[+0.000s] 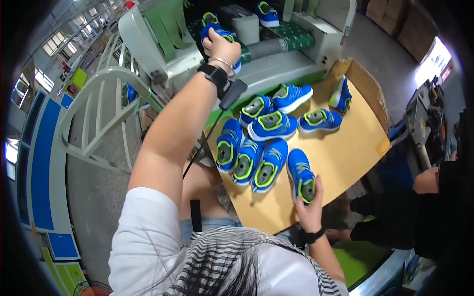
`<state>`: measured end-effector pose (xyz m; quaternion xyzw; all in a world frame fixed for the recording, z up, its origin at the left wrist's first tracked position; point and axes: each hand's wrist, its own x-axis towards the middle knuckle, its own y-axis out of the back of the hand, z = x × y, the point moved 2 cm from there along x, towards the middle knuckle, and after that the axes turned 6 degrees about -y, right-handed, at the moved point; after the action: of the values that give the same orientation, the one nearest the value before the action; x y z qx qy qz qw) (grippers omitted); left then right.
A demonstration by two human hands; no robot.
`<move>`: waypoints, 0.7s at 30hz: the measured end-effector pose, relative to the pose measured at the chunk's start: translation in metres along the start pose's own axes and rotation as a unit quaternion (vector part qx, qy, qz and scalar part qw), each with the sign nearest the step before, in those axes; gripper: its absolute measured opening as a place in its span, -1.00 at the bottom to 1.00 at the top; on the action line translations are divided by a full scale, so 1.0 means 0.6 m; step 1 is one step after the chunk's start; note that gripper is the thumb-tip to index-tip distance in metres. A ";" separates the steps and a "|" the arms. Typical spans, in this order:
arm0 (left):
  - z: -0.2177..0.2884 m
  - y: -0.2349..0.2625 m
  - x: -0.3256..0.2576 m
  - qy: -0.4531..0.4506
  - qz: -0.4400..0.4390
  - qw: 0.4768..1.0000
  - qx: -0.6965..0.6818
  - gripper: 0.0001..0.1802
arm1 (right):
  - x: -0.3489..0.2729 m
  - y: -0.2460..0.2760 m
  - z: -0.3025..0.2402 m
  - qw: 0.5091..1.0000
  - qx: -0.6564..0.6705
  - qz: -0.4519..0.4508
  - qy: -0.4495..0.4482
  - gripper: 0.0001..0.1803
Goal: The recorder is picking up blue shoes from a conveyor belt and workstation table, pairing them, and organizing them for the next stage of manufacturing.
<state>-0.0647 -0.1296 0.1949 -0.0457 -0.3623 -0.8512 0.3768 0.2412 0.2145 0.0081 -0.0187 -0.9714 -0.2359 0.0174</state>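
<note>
My left hand (223, 48) reaches far forward to the mouth of the conveyor machine. Its fingers are closed round a blue sneaker (206, 32) with a lime-green collar; the hand covers much of that shoe. Close to my body, my right hand (311, 211) grips the heel end of another blue sneaker (299, 165), which rests on the tan board (340, 160) with its toe pointing away from me. Left of it lie several matching sneakers, among them one sneaker (270, 165) with a grey-green last inside. A single sneaker (341, 94) leans by the board's far right corner.
Another sneaker (267, 14) sits on the green patterned conveyor belt (296, 37). A raised cardboard edge (368, 89) borders the board's right side. White metal railings (106, 111) stand at left. At right, a person in black clothing (395, 217) is close to the board.
</note>
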 end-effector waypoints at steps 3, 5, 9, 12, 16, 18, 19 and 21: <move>0.015 -0.001 0.005 0.011 -0.012 0.999 -0.028 0.05 | 0.003 0.036 0.006 0.996 0.053 0.013 -0.072 -0.16; 0.019 0.009 0.009 0.025 -0.087 0.991 -0.097 0.07 | 0.019 0.058 -0.006 0.997 0.010 0.055 -0.057 -0.27; 0.030 0.011 0.019 0.038 -0.172 0.980 -0.091 0.04 | 0.101 0.126 -0.089 0.980 0.158 0.081 -0.095 -0.38; -0.030 0.003 0.111 0.117 -0.208 0.944 -0.226 -0.05 | 0.237 0.118 -0.207 0.980 0.140 0.102 0.098 -0.42; -0.025 0.019 0.066 0.001 -0.049 0.946 -0.320 -0.14 | 0.449 0.066 -0.374 0.937 0.153 0.115 0.293 -0.41; -0.006 0.036 -0.019 -0.126 0.007 0.945 -0.301 -0.13 | 0.558 0.042 -0.399 0.954 0.043 0.138 0.264 -0.34; 0.012 0.038 -0.076 -0.212 0.006 0.948 -0.239 -0.12 | 0.630 0.045 -0.372 0.961 -0.003 0.130 0.244 -0.27; 0.007 0.056 -0.174 -0.316 -0.085 0.911 -0.250 -0.15 | 0.726 0.002 -0.306 0.974 -0.081 0.098 0.189 -0.15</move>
<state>0.0316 -0.0788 0.1810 -0.3741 -0.2400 -0.8840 0.1449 -0.1895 0.1438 0.1902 -0.0704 -0.9216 -0.3100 0.2226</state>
